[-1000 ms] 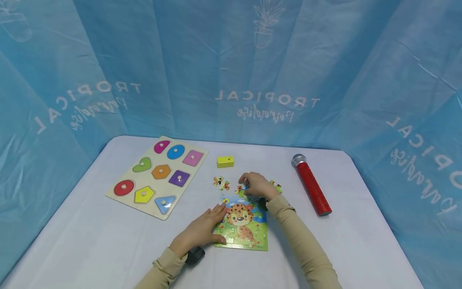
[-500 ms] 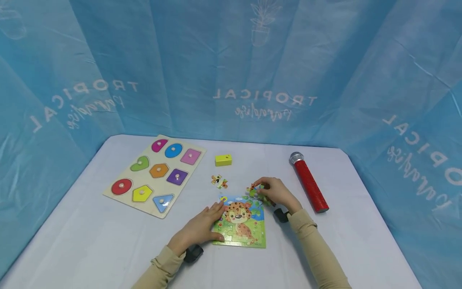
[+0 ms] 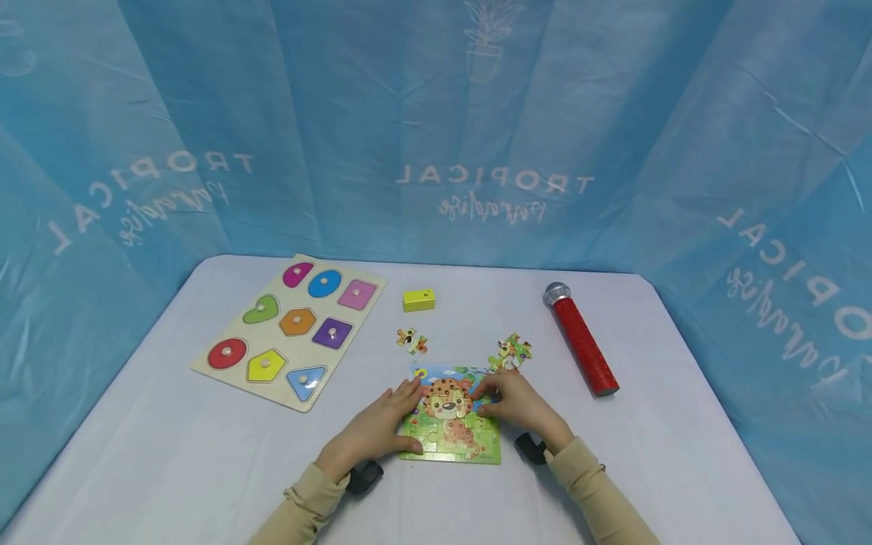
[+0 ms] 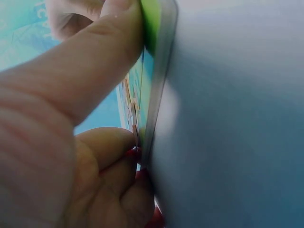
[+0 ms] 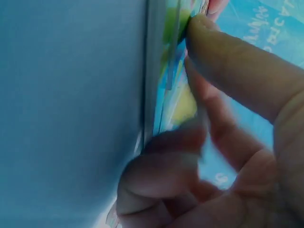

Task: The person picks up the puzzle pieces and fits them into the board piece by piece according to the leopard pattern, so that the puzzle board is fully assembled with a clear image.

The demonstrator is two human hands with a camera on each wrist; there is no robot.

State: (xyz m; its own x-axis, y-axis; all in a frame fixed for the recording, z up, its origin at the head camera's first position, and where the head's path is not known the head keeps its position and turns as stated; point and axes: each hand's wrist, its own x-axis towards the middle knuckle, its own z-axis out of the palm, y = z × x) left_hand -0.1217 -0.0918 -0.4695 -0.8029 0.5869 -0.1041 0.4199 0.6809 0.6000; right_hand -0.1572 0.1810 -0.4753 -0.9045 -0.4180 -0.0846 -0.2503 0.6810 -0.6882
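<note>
- Left hand (image 3: 375,431): grip apart, resting on left edge of puzzle (image 3: 458,437).
- Right hand (image 3: 523,407): fingers bent at puzzle's right side; cannot tell whether grip clamps anything.
- Loose pieces (image 3: 512,350), just beyond.
- Microphone (image 3: 582,341), right.
- Yellow block (image 3: 418,301), farther.

Right hand (image 5: 256,183) seen at right and bottom, partly blurred. Thumb (image 5: 232,66) stretched leftward across upper part, index finger (image 5: 228,128) bent below it. Puzzle piece (image 5: 172,57) gripped at their tips, thin edge turned to camera. Puzzle board (image 5: 152,57) seen edge-on, its printed face overlapped by piece. Remaining fingers (image 5: 156,175) curled beside board's lower end. Left half filled by tabletop (image 5: 71,114), tinted blue-grey. Sliver of left hand (image 5: 217,6) caught at top edge. Blue backdrop (image 5: 285,35) printed with white lettering (image 5: 256,23).
</note>
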